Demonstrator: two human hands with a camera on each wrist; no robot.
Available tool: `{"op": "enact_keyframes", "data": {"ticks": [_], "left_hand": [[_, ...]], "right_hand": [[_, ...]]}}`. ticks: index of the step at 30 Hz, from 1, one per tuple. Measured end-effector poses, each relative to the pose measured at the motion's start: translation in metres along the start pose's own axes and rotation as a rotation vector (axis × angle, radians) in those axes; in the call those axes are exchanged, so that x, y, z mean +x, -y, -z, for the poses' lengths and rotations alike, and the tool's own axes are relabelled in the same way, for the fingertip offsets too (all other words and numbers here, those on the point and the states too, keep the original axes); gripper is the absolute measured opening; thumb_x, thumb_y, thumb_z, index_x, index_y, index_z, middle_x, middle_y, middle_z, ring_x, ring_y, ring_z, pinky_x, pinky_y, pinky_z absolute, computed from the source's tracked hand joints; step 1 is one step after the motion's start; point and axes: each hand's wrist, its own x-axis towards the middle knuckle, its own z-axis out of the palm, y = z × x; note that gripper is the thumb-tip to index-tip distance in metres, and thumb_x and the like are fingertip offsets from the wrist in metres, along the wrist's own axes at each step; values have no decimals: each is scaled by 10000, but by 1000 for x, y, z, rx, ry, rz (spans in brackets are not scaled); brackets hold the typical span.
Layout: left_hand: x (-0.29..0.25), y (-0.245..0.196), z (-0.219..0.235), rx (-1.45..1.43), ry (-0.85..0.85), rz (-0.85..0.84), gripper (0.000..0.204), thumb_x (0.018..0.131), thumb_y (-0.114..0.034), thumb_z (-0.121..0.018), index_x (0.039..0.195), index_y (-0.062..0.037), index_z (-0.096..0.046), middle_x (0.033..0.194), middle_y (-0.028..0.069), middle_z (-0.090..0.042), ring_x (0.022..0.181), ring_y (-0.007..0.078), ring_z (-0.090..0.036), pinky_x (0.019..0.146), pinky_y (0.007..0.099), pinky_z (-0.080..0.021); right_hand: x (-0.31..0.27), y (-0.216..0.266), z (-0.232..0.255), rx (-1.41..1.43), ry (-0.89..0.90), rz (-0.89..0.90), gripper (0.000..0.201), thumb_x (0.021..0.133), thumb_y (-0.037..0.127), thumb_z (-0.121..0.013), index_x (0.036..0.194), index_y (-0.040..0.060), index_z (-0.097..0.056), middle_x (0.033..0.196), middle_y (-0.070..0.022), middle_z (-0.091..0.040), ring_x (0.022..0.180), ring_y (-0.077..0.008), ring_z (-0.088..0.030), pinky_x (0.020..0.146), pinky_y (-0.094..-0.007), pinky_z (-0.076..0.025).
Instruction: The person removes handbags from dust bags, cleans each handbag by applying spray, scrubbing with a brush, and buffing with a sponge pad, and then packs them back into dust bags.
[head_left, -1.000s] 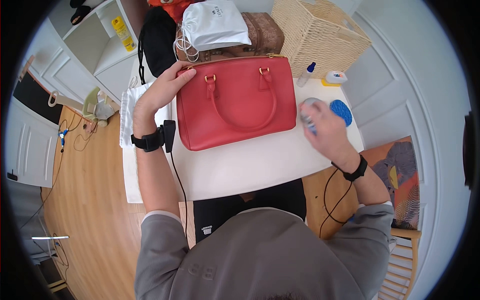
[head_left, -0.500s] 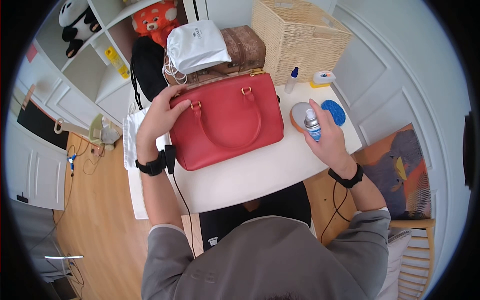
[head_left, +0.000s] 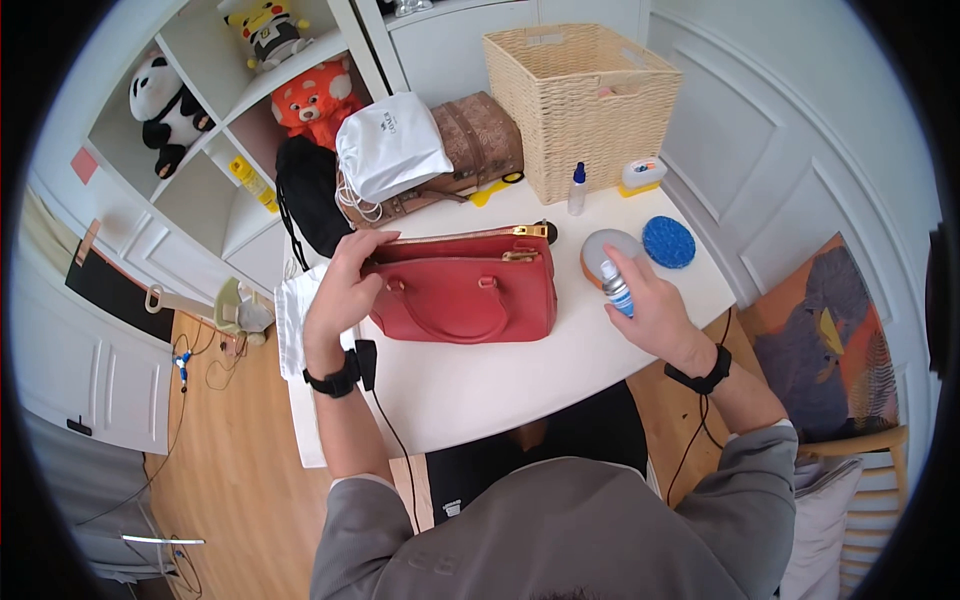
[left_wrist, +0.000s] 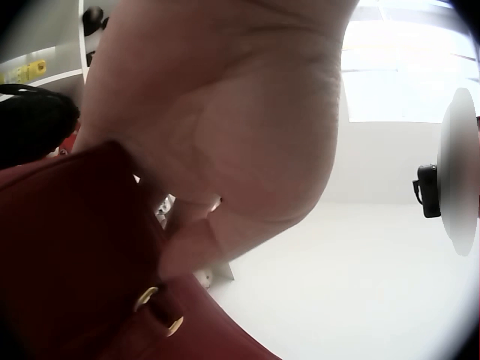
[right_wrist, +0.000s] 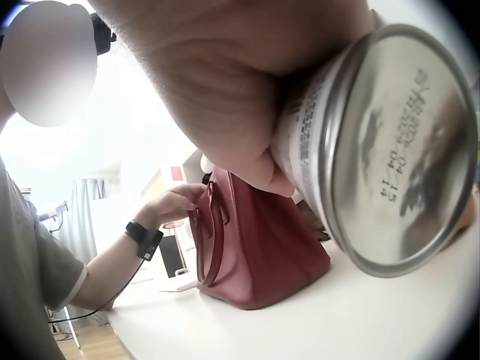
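Note:
A red handbag stands on the white table, its gold zip along the top edge in sight and its two handles hanging down the front. My left hand grips its top left edge, thumb at the front near a handle ring, as the left wrist view also shows; the other fingertips are hidden. To the right of the bag, my right hand holds a small spray can with a white nozzle and blue label. In the right wrist view the can's metal base bears a printed date.
Beside the can lie a round grey-and-orange pad and a blue round scrubber. Behind stand a clear bottle with a blue cap, a white-and-yellow container, a woven basket, a brown patterned bag and a white pouch.
The head view has shifted upward, showing more shelf. The handbag's zipped top has come into sight as the bag turned more upright. My right hand has drawn the can back from the pad.

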Motion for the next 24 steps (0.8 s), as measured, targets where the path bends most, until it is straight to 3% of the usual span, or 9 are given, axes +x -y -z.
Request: {"op": "enact_keyframes", "data": {"ticks": [1,3,4,7,11,13,20,24], "left_hand": [[0,-8,-3,6,2,-9,575,802,63,-557,1367,-6,-635,1345,165,-636,1294,378,-558,1201,493,-395],[-2,-32,-19,305,-48,-95,572,824,6,-551,1390,-24,-627,1399,180,-620,1369,381,-534,1251,635,-262],[-2,-43,-32,263,-35,-131,569,840,-39,-567,1407,-30,-618,1440,185,-604,1420,374,-509,1241,734,-164],[8,-88,-61,373,-36,-230,628,786,-66,-661,1410,-32,-599,1247,198,-641,1267,381,-587,1241,635,-286],[34,-91,-86,462,17,-194,624,734,-10,-720,1346,-32,-602,1179,181,-658,1218,392,-596,1169,542,-388],[39,-89,-84,412,50,-159,572,729,42,-720,1286,-22,-606,1197,174,-673,1181,395,-600,1068,505,-447],[29,-89,-64,283,96,-197,559,751,79,-699,1289,-51,-622,1183,165,-692,1151,405,-604,1036,474,-460],[23,-90,-53,232,159,-245,514,739,84,-683,1231,-66,-661,1124,117,-692,1123,351,-603,1053,444,-429]], "right_hand": [[-2,-1,0,6,12,0,840,829,126,-793,1583,115,-423,1152,-180,-620,860,-417,-701,748,-470,-596],[-6,-3,1,16,4,-1,840,828,127,-794,1582,116,-424,1146,-180,-619,864,-417,-700,748,-471,-595],[-8,-4,1,26,9,0,840,828,128,-795,1582,117,-425,1140,-179,-617,868,-416,-699,749,-471,-595],[-14,-9,1,62,21,8,835,829,126,-794,1579,116,-427,1133,-178,-616,878,-414,-697,758,-470,-595],[-21,-9,6,78,43,18,829,830,121,-792,1576,114,-431,1125,-177,-614,888,-412,-696,765,-469,-594],[-25,-8,10,106,25,19,816,832,117,-790,1569,109,-440,1139,-180,-618,894,-409,-698,766,-468,-591],[-39,-14,17,187,-28,6,808,834,112,-788,1566,101,-447,1168,-190,-625,914,-415,-700,770,-464,-588],[-40,-14,19,212,-36,4,818,835,110,-787,1574,96,-437,1166,-191,-624,913,-417,-699,783,-469,-588]]}}
